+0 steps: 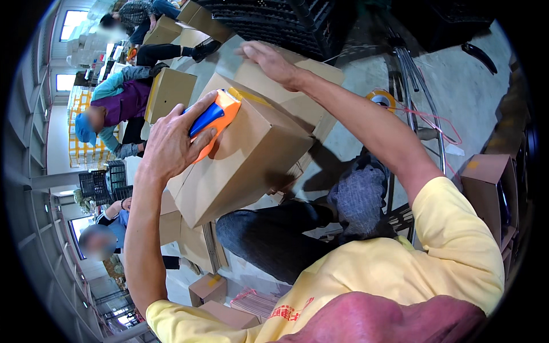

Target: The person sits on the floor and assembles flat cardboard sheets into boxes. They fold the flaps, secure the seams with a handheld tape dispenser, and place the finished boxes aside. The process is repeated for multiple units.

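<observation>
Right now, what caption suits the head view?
Left hand holding an orange-and-blue tape dispenser on a cardboard box, right hand nearby.

Left hand [171,137] covers part of the tape dispenser [229,106]; fingertips on its far side hidden. Right hand [271,64]: fingers soft, can't tell if it touches the cardboard [325,71] behind. Box [234,154] underside not visible. Black crates [269,23] cut off at top edge. Co-workers' [127,106] heads blurred. Small print on shirt [343,257] partly hidden.
</observation>
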Available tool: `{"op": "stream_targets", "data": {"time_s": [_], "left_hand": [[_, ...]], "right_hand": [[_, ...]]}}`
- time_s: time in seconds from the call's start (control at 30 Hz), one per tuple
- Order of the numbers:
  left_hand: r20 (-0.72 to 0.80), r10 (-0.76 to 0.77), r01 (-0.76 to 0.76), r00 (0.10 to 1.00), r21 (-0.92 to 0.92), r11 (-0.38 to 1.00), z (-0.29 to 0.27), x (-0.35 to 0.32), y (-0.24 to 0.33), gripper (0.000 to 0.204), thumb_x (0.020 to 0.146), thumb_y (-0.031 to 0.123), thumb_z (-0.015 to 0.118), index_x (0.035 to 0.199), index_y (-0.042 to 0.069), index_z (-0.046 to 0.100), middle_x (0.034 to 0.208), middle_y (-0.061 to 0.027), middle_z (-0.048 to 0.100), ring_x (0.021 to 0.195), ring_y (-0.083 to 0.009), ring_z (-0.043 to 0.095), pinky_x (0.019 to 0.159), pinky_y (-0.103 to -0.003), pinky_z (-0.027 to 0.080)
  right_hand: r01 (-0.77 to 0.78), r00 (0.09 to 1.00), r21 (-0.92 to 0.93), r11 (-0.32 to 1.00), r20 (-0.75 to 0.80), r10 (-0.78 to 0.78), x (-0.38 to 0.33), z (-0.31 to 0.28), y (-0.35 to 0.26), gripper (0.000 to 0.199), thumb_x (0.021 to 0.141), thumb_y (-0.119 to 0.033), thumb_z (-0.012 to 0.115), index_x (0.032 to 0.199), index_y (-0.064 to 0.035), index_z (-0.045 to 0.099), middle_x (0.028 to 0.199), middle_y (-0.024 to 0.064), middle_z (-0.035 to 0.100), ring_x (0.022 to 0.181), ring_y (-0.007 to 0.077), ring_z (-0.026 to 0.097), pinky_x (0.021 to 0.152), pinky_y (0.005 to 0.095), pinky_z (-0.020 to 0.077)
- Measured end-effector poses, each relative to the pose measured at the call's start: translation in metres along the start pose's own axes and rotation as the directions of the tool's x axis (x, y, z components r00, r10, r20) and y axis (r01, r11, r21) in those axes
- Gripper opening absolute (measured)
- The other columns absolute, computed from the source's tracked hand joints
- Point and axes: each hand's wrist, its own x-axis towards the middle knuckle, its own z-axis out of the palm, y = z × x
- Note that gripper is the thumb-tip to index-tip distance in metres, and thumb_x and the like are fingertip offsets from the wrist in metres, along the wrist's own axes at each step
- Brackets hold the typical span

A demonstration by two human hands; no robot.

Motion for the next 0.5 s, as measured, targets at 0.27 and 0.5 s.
{"op": "stream_targets", "data": {"time_s": [0.27,0.5], "left_hand": [[-0.080,0.099,-0.095,0.992,0.054,0.994,0.007,0.005,-0.008,0.064,0.099,0.043,0.066,0.158,0.024,0.050,0.098,-0.0211,0.065,0.089,-0.0430,0.065,0.082,-0.051,0.051],[-0.100,0.124,-0.116,0.987,0.078,0.990,0.012,0.012,-0.017,0.061,0.098,0.055,0.065,0.151,0.025,0.057,0.098,-0.0195,0.073,0.096,-0.0393,0.071,0.087,-0.051,0.055]], "right_hand": [[-0.229,0.969,-0.552,0.802,-0.054,0.240,-0.038,0.001,0.079,0.066,0.110,-0.040,0.047,0.158,0.0037,0.039,0.161,0.0250,0.045,0.151,0.0352,0.041,0.125,0.0381,0.0300],[-0.084,0.982,-0.380,0.921,0.127,0.142,-0.113,0.035,-0.074,0.079,0.101,-0.037,0.061,0.160,0.0071,0.032,0.160,0.0288,0.044,0.150,0.0346,0.043,0.123,0.0390,0.0328]]}}
